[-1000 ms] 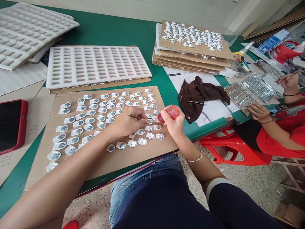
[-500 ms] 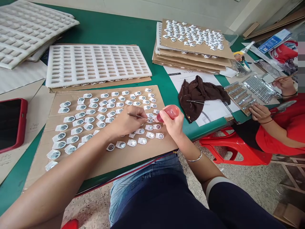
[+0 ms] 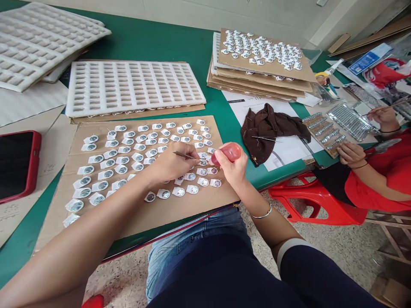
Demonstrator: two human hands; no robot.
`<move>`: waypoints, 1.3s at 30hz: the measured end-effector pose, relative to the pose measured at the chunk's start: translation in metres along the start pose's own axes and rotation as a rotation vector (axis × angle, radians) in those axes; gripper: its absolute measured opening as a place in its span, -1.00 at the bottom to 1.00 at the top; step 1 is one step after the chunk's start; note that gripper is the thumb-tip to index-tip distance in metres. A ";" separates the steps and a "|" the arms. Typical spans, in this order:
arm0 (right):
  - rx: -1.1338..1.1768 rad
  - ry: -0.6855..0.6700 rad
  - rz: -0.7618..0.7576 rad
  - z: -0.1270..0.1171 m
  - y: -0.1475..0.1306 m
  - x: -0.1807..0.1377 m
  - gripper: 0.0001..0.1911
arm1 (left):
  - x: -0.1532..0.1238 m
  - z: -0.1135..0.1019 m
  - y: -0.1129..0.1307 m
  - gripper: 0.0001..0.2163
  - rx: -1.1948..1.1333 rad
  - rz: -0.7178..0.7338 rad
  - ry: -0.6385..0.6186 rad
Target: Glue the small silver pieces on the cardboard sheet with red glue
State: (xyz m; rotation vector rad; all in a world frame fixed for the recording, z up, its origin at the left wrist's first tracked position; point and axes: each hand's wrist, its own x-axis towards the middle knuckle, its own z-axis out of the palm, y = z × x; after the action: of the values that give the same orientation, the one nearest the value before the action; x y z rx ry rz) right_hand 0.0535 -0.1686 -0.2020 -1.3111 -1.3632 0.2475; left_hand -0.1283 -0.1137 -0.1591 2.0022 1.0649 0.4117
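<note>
My left hand (image 3: 173, 164) is closed on a pair of thin metal tweezers (image 3: 181, 154), their tips pointing right, at the small round metal pieces on white tabs. In my right hand (image 3: 236, 170) is a soft red squeeze bottle (image 3: 233, 150), its narrow end tilted down to the left, close to the tweezers' tips. Both hands are over a cardboard sheet (image 3: 205, 201) that carries rows of these round pieces (image 3: 180, 191). My left hand and forearm hide some of the rows. Whether the bottle's tip touches a piece, I cannot tell.
A white foam tray (image 3: 135, 85) lies behind the sheet, with more foam trays (image 3: 48, 42) at left. A phone (image 3: 17, 164) rests at left. Stacked cardboard sheets (image 3: 257, 81) and a brown cloth (image 3: 272, 128) with tweezers on it are at right. A co-worker's hands (image 3: 353, 154) work beyond.
The view has shifted slightly, so the table's things appear a little farther right. Both hands stay almost in place, still holding the tweezers and the red squeeze bottle.
</note>
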 end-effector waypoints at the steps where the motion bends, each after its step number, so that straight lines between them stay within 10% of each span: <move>1: 0.001 0.001 -0.004 0.000 0.000 0.000 -0.78 | 0.000 0.000 0.000 -0.86 0.004 0.002 0.001; 39: 0.021 -0.061 -0.049 0.004 -0.003 0.001 -0.79 | 0.002 0.001 -0.003 -0.86 -0.019 -0.001 -0.004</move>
State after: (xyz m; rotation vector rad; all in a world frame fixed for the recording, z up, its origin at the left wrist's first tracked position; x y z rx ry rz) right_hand 0.0492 -0.1671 -0.2006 -1.2603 -1.4389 0.2696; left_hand -0.1281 -0.1114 -0.1615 1.9848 1.0557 0.4161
